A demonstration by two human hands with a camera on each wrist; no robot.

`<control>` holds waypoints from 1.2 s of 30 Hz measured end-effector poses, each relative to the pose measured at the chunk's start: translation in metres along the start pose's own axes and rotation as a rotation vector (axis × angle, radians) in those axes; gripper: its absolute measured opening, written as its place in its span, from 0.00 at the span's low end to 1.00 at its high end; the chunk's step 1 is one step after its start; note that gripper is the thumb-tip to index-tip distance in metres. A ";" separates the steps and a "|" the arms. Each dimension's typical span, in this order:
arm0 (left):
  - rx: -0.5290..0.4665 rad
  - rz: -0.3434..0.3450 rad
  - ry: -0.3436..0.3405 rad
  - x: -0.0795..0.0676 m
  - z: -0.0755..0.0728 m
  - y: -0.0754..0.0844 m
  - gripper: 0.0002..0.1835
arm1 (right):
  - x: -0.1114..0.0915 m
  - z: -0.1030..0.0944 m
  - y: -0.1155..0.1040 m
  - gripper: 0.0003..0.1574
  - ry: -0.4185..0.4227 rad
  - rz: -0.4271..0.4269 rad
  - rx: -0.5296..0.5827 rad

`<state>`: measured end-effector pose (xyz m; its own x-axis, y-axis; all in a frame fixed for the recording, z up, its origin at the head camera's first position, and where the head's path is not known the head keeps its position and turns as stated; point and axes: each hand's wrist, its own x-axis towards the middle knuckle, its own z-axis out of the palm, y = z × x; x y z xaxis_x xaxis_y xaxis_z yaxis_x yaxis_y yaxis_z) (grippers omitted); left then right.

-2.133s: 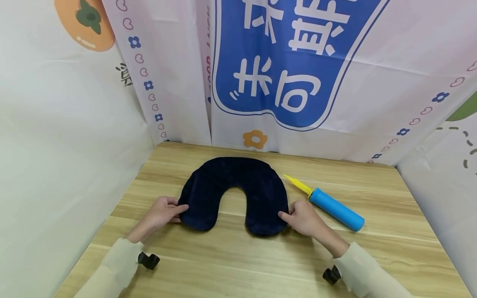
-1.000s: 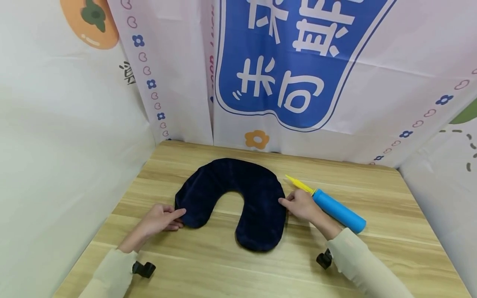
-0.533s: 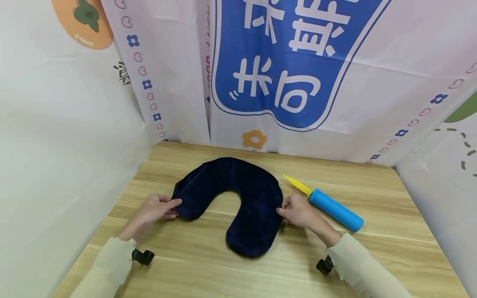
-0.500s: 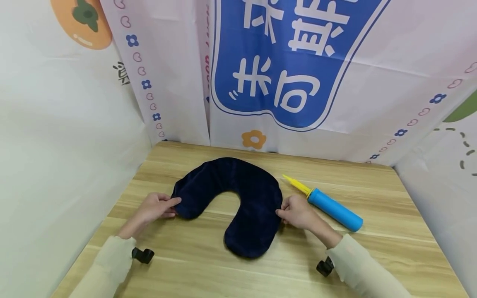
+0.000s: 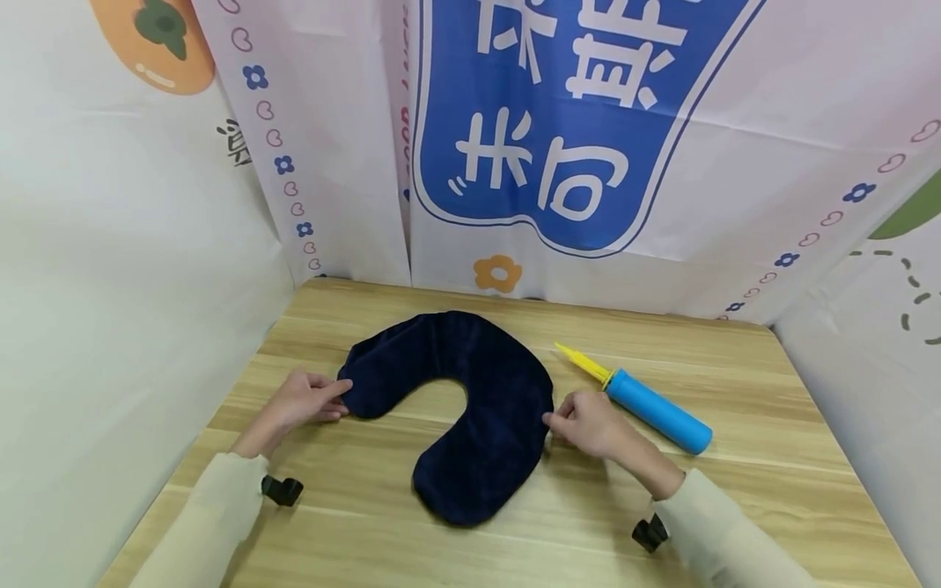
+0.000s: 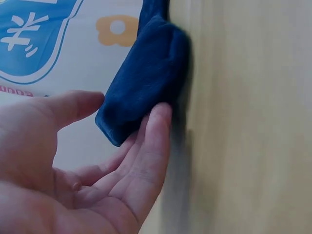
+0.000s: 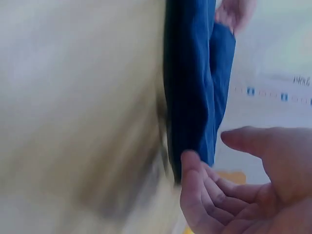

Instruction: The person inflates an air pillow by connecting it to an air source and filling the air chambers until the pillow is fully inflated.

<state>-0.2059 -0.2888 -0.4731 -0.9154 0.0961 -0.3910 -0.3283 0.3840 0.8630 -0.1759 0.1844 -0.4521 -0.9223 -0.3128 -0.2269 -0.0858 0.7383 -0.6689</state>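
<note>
A dark navy, U-shaped neck pillow (image 5: pixel 507 400) lies on the wooden table, its opening facing the near left. My left hand (image 5: pixel 305 400) pinches the tip of its left arm, thumb on top and fingers beneath. In the left wrist view the thumb and fingertips bracket the blue fabric (image 6: pixel 146 73). At the pillow's outer right edge, my right hand (image 5: pixel 591 425) holds the fabric between thumb and curled fingers. The right wrist view shows those fingers against one face of the pillow (image 7: pixel 190 87), the thumb close by the other. The pillow's underside is hidden.
A blue hand pump (image 5: pixel 657 410) with a yellow nozzle (image 5: pixel 581 359) lies right of the pillow, just behind my right hand. Printed cloth walls (image 5: pixel 353 180) enclose the back and sides of the wooden table (image 5: pixel 353 531).
The pillow has turned clockwise. Its right arm has swung nearer and to the left, while its left tip has shifted away and left. My left hand moved along with that tip.
</note>
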 end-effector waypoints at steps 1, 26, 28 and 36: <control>-0.008 -0.007 -0.009 -0.004 0.000 -0.003 0.29 | 0.005 -0.004 0.001 0.21 0.021 0.011 -0.010; -0.139 0.052 0.041 0.027 0.010 0.009 0.27 | 0.031 -0.002 0.006 0.28 -0.031 0.077 -0.013; -0.151 0.060 0.037 0.033 0.011 0.015 0.28 | 0.018 0.001 0.002 0.28 -0.042 0.061 -0.013; -0.095 0.121 -0.030 0.037 0.021 0.017 0.24 | -0.007 0.012 0.003 0.32 -0.077 0.034 -0.023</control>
<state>-0.2405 -0.2595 -0.4796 -0.9427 0.1643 -0.2903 -0.2378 0.2793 0.9303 -0.1649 0.1819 -0.4613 -0.8933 -0.3314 -0.3036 -0.0641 0.7625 -0.6438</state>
